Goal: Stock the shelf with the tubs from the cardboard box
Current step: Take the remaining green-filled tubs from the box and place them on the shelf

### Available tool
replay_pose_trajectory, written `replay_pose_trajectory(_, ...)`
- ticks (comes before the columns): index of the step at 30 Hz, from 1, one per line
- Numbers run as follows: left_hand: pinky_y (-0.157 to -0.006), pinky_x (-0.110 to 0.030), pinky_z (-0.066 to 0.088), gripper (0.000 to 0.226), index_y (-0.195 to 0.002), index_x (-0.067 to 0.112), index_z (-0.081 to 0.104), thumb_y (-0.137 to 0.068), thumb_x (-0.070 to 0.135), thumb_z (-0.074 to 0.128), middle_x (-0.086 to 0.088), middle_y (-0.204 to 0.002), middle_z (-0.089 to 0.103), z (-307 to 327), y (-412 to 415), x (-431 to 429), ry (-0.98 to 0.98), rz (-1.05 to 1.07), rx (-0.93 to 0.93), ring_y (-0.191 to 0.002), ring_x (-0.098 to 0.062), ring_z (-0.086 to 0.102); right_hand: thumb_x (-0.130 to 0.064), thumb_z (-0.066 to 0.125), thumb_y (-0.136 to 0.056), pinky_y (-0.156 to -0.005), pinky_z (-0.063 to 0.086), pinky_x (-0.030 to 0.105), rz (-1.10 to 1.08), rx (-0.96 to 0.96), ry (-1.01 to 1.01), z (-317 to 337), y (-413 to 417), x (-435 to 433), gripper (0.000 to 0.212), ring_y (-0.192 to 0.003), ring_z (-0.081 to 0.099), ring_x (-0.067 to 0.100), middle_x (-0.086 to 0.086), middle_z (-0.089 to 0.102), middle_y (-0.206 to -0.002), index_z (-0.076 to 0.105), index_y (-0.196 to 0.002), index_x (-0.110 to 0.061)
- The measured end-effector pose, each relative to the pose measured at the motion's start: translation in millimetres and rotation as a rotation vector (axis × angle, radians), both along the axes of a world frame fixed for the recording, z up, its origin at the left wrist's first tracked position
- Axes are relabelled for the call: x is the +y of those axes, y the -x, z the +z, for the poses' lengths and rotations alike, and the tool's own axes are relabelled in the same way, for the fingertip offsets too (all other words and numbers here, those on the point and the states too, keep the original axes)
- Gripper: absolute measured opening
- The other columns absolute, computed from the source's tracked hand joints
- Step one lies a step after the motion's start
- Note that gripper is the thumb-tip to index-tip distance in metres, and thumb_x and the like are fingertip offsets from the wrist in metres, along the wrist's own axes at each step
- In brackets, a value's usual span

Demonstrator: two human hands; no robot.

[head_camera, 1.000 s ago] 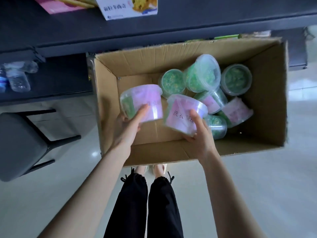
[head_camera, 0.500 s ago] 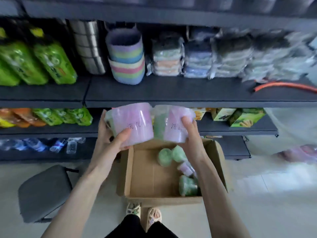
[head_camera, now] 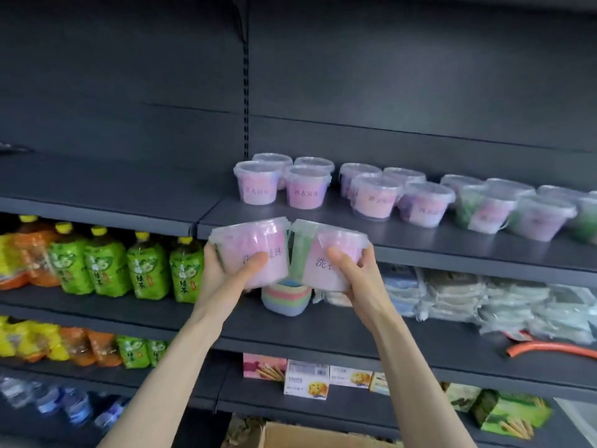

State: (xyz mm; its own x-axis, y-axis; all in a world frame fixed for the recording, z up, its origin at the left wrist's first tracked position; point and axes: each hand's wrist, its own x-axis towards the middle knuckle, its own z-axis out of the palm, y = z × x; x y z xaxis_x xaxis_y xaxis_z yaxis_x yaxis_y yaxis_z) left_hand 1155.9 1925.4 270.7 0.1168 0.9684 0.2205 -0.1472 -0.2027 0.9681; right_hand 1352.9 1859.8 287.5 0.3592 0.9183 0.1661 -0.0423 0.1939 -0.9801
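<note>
Dark grey metal shelving fills my view, and I take its upper shelf board as the landmark. On that board, toward the right, clear lidded plastic tubs with pink labels stand upright in loose rows; some of the far-right ones show green contents.

Just in front of the board's front edge and slightly below it, I hold two more tubs side by side, their rims touching or nearly so. My left hand is wrapped around a clear plastic tub with a pink label, thumb pressed across the label. My right hand is wrapped around a clear plastic tub with a pink label and green contents, thumb likewise on the label. Both tubs tilt slightly toward each other at the top. Neither touches the board.

One level below the board, green-labelled tea bottles with yellow caps stand at left, and a pastel striped basket sits directly beneath the held tubs. At the bottom edge of my view, well below the board, a corner of the brown cardboard box shows.
</note>
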Motion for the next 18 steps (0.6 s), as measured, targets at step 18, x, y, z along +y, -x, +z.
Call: replay_pose_trajectory(18,-0.096,-0.034,0.04,0.109,-0.146,0.019,0.014,-0.064,0.039,0.083,0.002,-0.141,0.039,25,-22,145,-0.278,0.069,0.4,-0.127,-0.02,0.042,-0.05,0.086,-0.057,-0.108,0.04,0.041,-0.081,-0.344,0.08,28,-44,114,0.121,-0.128,0.047,0.011,-0.006,0.046,-0.143,0.012,-0.149,-0.026)
